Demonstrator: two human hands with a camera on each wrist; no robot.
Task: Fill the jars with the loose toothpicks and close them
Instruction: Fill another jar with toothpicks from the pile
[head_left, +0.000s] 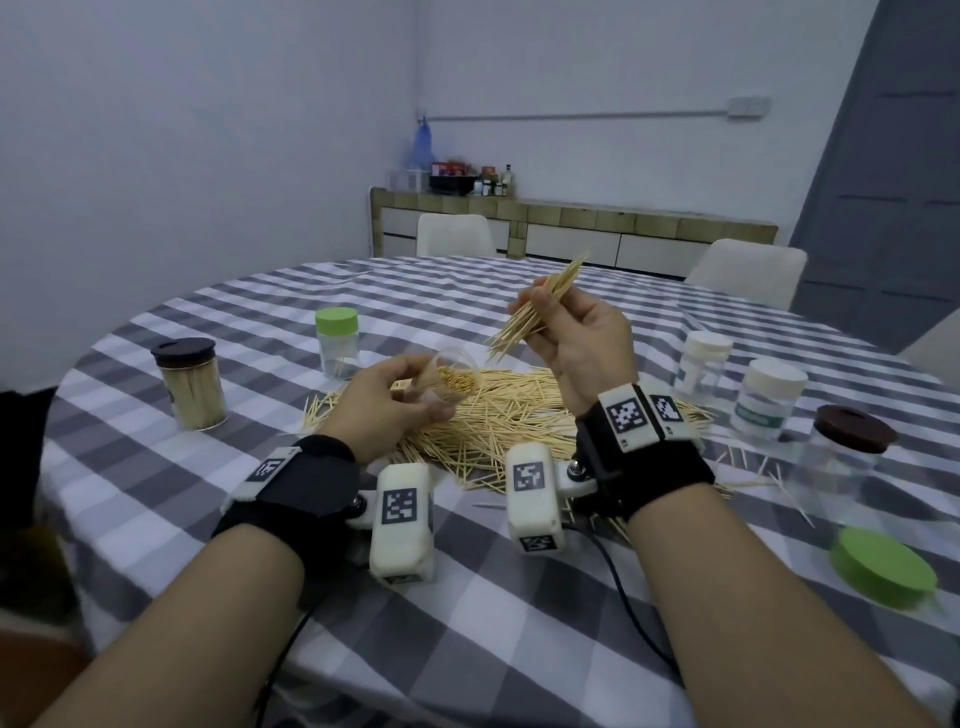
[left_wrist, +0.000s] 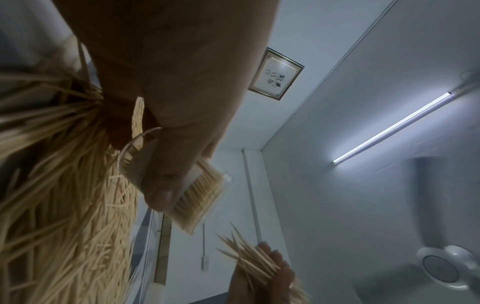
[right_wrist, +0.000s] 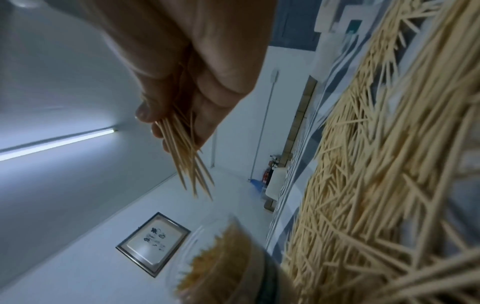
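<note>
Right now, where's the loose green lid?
In the head view, the loose green lid lies flat on the checked tablecloth at near right, in front of the brown-lidded empty jar.

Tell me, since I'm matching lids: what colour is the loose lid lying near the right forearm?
Green; the loose lid shows best in the head view.

We count six jars: one open in the left hand (head_left: 395, 400), five capped on the worktop (head_left: 156, 519), two dark-lidded (head_left: 189, 384) (head_left: 844, 447), two white-lidded (head_left: 702, 364) (head_left: 769, 397), one green-lidded (head_left: 337, 343). One loose green lid (head_left: 883, 566), one toothpick heap (head_left: 498, 415), one bundle (head_left: 540, 306), two chairs (head_left: 456, 235) (head_left: 748, 270).
</note>
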